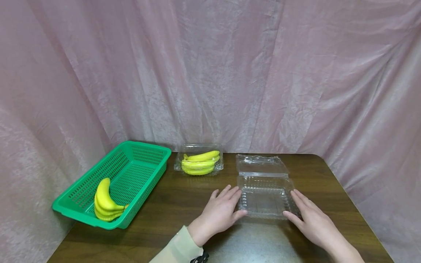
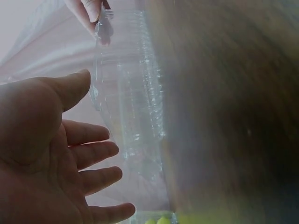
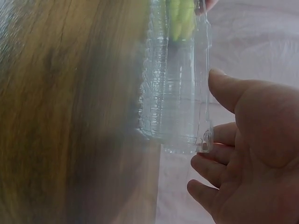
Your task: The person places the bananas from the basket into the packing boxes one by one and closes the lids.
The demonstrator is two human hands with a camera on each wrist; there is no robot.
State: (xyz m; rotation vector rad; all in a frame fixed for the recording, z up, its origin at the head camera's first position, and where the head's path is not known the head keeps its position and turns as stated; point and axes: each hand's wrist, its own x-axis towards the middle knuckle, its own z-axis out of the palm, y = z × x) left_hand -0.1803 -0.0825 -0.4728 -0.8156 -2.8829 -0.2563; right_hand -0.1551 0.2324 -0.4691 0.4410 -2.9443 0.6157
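Observation:
A clear plastic clamshell box lies on the table with its lid folded back, away from me. My left hand is at the box's left side, fingers extended, the thumb near the front corner. On the opposite side my right hand has its fingers straight along the right rim. The left wrist view shows the left hand's fingers spread beside the clear wall. In the right wrist view the fingers are loosely bent by the box's rim; whether they touch it I cannot tell.
At the left stands a green plastic basket with a bunch of bananas in its near end. Behind my left hand, a second clear clamshell box holds bananas. A pink curtain hangs behind the wooden table.

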